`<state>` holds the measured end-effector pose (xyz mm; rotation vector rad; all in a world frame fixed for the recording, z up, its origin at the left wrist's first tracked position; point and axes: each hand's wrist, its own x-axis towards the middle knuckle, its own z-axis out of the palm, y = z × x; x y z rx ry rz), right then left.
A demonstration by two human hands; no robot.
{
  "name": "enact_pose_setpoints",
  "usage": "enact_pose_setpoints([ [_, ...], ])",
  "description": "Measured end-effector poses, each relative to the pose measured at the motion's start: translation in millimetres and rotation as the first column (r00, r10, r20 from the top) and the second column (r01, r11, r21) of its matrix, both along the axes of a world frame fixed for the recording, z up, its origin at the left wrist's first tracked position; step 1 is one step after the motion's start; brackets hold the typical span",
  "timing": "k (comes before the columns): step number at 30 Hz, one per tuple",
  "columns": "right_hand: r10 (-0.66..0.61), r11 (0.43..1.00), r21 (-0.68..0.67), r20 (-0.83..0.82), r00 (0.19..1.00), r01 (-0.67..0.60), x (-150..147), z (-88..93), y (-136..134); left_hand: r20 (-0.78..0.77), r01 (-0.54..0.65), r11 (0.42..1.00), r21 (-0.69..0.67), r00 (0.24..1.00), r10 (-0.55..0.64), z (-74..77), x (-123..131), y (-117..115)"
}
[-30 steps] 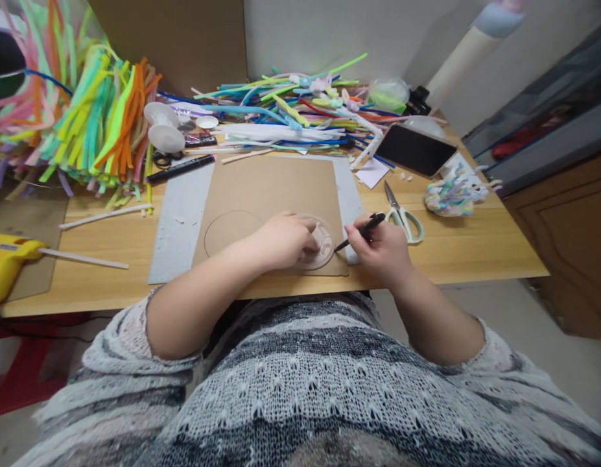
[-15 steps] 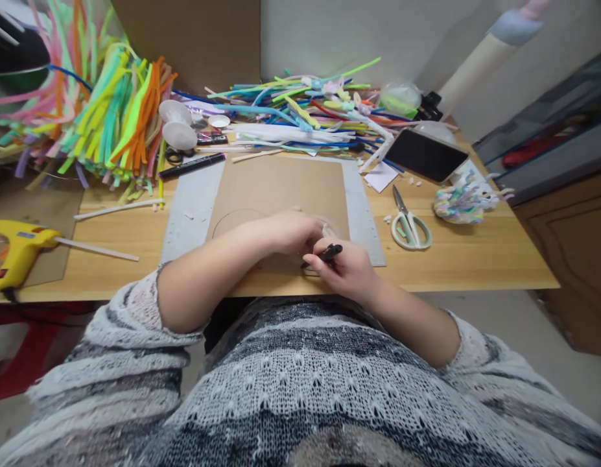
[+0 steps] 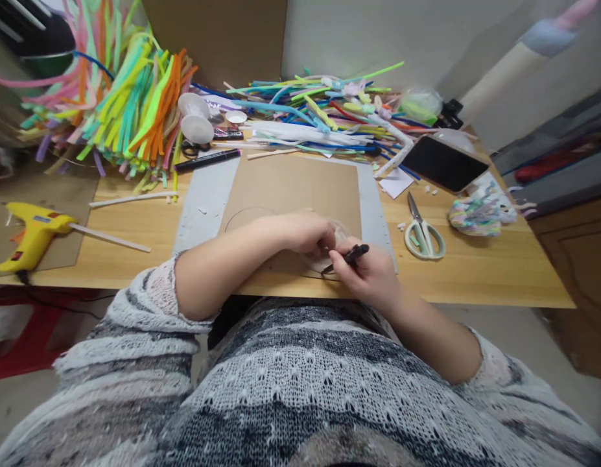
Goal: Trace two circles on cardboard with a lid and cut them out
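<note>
Low over a brown cardboard sheet, my right hand grips a slim black pen. The pen tip touches the cardboard near its front edge, beside a clear, round, see-through piece. My left hand has its fingers curled down on that round piece, holding it against the cardboard; the hands hide much of its shape. A thin curved line is drawn on the cardboard, partly covered by my left forearm. Under the cardboard lies a grey cutting mat.
Scissors and a dark-screened phone lie right. At the back are loose pipe cleaners, a white spool and a black marker. Left are a pipe-cleaner bundle and a yellow glue gun.
The pen has moved slightly along the clear piece's near edge, and its tip now shows on the cardboard. The whole scene has shifted rightward in view as the camera turned.
</note>
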<state>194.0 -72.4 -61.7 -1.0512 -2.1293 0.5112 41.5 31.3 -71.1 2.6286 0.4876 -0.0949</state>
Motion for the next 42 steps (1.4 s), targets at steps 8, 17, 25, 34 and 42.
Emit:
enact_pose_setpoints([
  [8,0.018,0.999,0.042,-0.04,0.999,-0.016,-20.7,-5.9,10.8,0.028,0.015,1.0,-0.012,1.0,-0.015,-0.2,1.6,3.9],
  [17,0.081,0.992,0.1,0.017,0.997,-0.082,-28.5,-3.7,11.3,-0.026,0.028,0.999,-0.025,0.999,-0.029,10.0,2.8,2.9],
  [25,0.019,0.998,0.069,-0.053,0.998,-0.015,-28.2,-3.4,12.4,0.016,0.009,1.0,-0.028,1.0,-0.009,6.9,1.5,3.2],
  [34,0.02,0.998,0.061,-0.066,0.998,-0.016,-27.1,-4.6,12.5,0.024,0.035,0.999,-0.028,0.999,-0.035,12.6,-0.6,1.3],
  [42,0.046,0.998,0.035,-0.047,0.998,-0.044,-17.1,-5.1,6.0,0.0,0.039,0.999,-0.025,0.999,-0.039,2.8,1.5,5.5],
])
